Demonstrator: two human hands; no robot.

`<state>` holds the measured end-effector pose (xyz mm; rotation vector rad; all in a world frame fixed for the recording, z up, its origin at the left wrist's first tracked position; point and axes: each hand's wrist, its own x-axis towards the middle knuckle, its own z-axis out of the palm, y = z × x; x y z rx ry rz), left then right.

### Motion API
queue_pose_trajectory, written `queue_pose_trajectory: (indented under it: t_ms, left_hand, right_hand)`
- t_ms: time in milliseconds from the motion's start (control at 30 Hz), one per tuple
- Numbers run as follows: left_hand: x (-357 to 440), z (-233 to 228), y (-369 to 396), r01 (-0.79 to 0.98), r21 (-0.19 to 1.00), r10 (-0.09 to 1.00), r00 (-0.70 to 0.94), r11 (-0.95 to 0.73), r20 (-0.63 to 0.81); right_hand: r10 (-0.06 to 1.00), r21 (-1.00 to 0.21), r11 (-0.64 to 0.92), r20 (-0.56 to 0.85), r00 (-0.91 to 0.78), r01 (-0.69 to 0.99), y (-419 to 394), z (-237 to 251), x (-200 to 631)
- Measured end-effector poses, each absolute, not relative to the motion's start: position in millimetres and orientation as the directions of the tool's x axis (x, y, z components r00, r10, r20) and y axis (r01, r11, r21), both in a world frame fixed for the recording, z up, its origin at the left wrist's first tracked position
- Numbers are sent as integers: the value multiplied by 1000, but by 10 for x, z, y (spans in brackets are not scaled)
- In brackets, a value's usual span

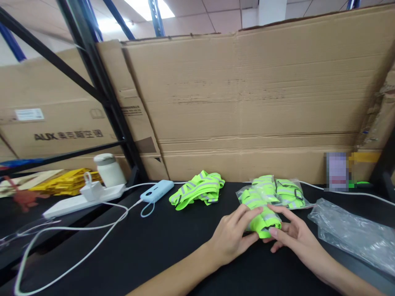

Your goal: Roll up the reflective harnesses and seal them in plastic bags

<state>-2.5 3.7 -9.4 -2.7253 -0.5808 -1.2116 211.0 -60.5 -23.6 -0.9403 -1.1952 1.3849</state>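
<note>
**Both hands close on a folded reflective band**

A folded neon-yellow fabric band with grey reflective stripes (264,224) sits on the matte black counter (160,250), near its front edge and right of centre. The left hand (233,236) curls over the bundle's left side, fingers bent and pressed on the cloth. The right hand (293,234) grips it from the right and below, thumb on the end and fingers partly closed around it. The fabric looks soft and woven, doubled into a thick, rounded wad, its dull silver strips crossing the bright yellow.

Just behind it lie two clear crinkled plastic bags holding similar bands (273,191), glossy and wrinkled. A loose pile of neon-yellow striped bands (197,190) rests further left, unbagged. An empty clear plastic bag (352,232) lies flat and creased to the right. On the left stand a pale blue smooth power bank (156,191), a long white plastic power strip (83,200) with a trailing white cable (89,246), and a squat white cylindrical jar (109,169). A tall wall of brown corrugated cardboard (253,102) backs the counter.
</note>
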Motion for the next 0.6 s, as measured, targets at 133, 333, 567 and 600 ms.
queue_pose_trajectory:
  t_ms: [133,333,567,600]
  left_hand:
    - [-26,-119,67,499,243,533,594,-832,603]
    - [-41,-142,85,489,344,595,599,-801,535]
    - [-69,-164,102,255,500,541,601,-828,588]
    - [-69,-161,99,228,521,539,604,-823,587]
  right_hand:
    - [988,-977,-1,32,-152,-213,-625,-200,2100]
    - [993,-967,2,32,-113,-254,-637,-199,2070]
    - [994,-953,-39,-7,-106,-301,-641,-183,2091]
    - [995,-955,-36,-7,-98,-295,-636,-184,2091]
